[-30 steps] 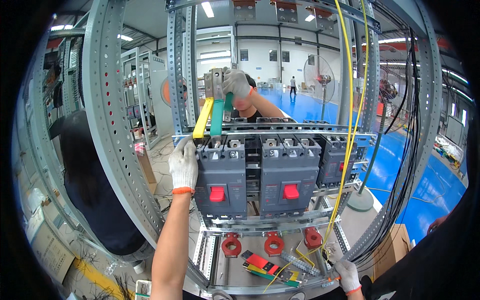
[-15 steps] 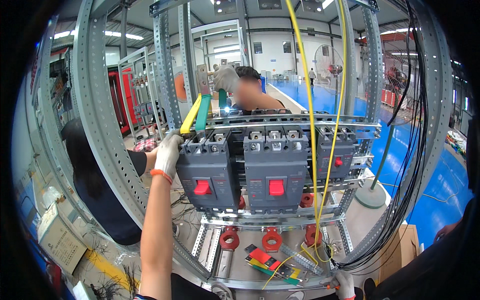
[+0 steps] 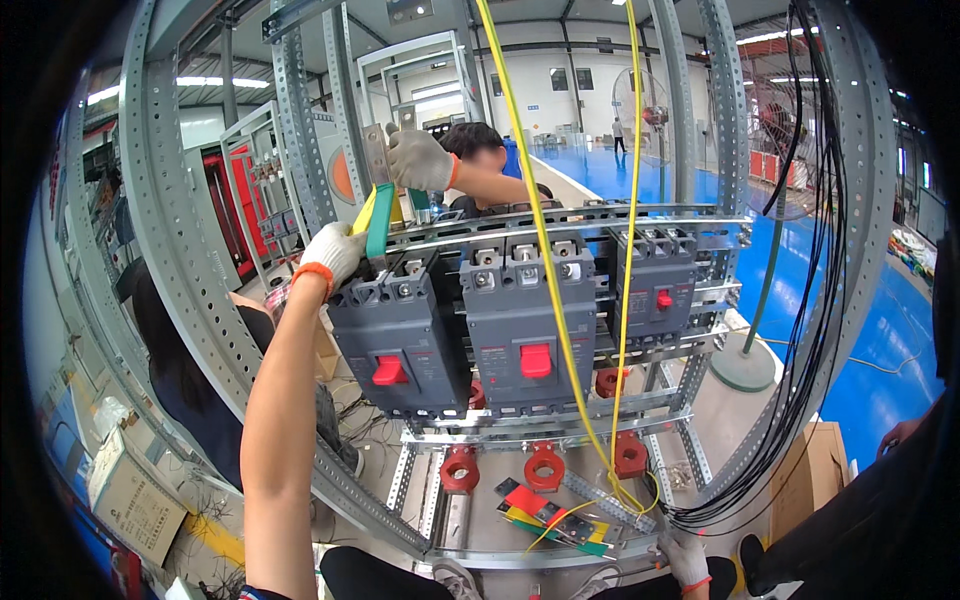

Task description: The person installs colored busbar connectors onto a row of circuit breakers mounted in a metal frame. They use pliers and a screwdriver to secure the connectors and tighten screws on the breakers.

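My left hand (image 3: 335,252), in a white glove with an orange cuff, is closed round the lower end of a yellow-sleeved busbar (image 3: 368,212), above the left circuit breaker (image 3: 390,340). Beside it a green-sleeved busbar (image 3: 378,222) reaches down to that breaker's top terminals. A co-worker's gloved hand (image 3: 422,162) is at the bars' bare upper ends. My right hand (image 3: 685,560), also gloved, is low by the frame's bottom rail. Its fingers are curled, and what they hold, if anything, cannot be made out.
Grey breakers with red handles, a middle one (image 3: 530,340) and a right one (image 3: 655,290), sit on metal rails. Red ring transformers (image 3: 545,467) are below, near loose coloured busbars (image 3: 555,515). Yellow wires (image 3: 545,230) and black cables (image 3: 820,300) hang down. Another person (image 3: 190,350) is at left.
My left hand has gone from the breaker's top corner up to the yellow busbar. The view has shifted, so the breakers sit further left. My right hand stays low.
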Tool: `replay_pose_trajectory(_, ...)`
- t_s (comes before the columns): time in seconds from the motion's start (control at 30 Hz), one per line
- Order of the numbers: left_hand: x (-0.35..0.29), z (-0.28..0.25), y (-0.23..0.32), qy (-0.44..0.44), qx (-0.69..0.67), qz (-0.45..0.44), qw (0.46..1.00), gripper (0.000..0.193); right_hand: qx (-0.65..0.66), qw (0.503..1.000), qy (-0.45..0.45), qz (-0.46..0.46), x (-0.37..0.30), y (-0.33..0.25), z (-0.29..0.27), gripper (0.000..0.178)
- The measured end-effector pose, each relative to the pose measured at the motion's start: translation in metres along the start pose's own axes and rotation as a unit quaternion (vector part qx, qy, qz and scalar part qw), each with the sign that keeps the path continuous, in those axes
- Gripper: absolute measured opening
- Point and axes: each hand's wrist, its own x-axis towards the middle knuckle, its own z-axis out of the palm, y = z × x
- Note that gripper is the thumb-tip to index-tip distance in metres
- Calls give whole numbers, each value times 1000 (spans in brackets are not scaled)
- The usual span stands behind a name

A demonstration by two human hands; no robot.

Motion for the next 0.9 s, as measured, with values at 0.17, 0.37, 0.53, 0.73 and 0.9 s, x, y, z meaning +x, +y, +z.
replay_pose_trajectory(0.17, 1, 3, -12, 12, -13, 19, 1000, 47, 55, 998, 7, -26, 4, 14, 6, 24)
replay_pose_trajectory(0.37, -9, -2, -14, -3, -47, 17, 999, 48, 91, 995, 5, 45, -1, -17, 9, 24)
replay_pose_trajectory(0.53, -24, -5, -3, 35, -27, 52, 998, 50, 31, 999, -2, 42, 4, -16, 8, 25)
replay_pose_trajectory(0.73, -20, 3, -2, 58, 41, 7, 997, 49, 46, 998, 11, 45, 5, -20, 12, 27)
replay_pose_trajectory(0.9, -25, -5, 4, 51, 22, -1, 998, 51, 87, 994, 15, 63, -2, -26, 13, 29)
